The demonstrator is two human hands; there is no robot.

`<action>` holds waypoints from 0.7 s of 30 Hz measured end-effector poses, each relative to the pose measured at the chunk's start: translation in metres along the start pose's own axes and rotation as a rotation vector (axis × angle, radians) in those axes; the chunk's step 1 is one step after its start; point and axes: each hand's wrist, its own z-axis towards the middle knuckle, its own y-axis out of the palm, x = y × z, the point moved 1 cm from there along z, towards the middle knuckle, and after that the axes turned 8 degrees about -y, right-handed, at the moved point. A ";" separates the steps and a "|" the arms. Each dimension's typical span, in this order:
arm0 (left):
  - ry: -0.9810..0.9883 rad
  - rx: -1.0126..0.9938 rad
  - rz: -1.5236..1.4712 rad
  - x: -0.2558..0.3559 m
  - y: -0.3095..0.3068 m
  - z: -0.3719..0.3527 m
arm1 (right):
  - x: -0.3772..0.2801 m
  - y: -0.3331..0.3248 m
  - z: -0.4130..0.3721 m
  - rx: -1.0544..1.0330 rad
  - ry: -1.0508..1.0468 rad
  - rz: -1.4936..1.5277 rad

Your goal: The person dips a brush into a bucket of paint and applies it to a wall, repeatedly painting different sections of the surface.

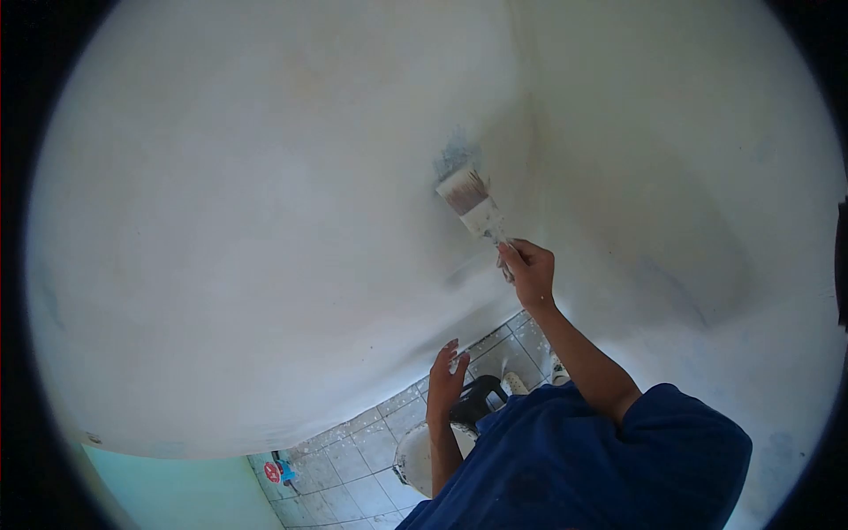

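Observation:
A wide paintbrush (468,199), its bristles and ferrule coated in white, is held by the handle in my right hand (532,268). The bristle tips press on the wall (265,221) beside a bluish-grey patch (456,152), close to the inner corner. Lower down, my left hand (449,375) hovers near the foot of the wall with thumb and fingers apart and nothing in it. White smears mark its fingertips. Below that hand stands a white-stained bucket (415,455), partly covered by my forearm and blue shirt.
Paint-spattered tiles (371,450) cover the floor. A black object (477,399) lies by the bucket, next to a light-coloured shoe (514,383). At lower left, a blue tool with a red disc (272,472) rests near a pale green wall (177,490). Another wall (671,177) meets the corner at right.

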 end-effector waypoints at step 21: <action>-0.018 -0.031 0.020 0.001 -0.006 -0.006 | 0.005 -0.007 0.000 0.025 0.009 -0.086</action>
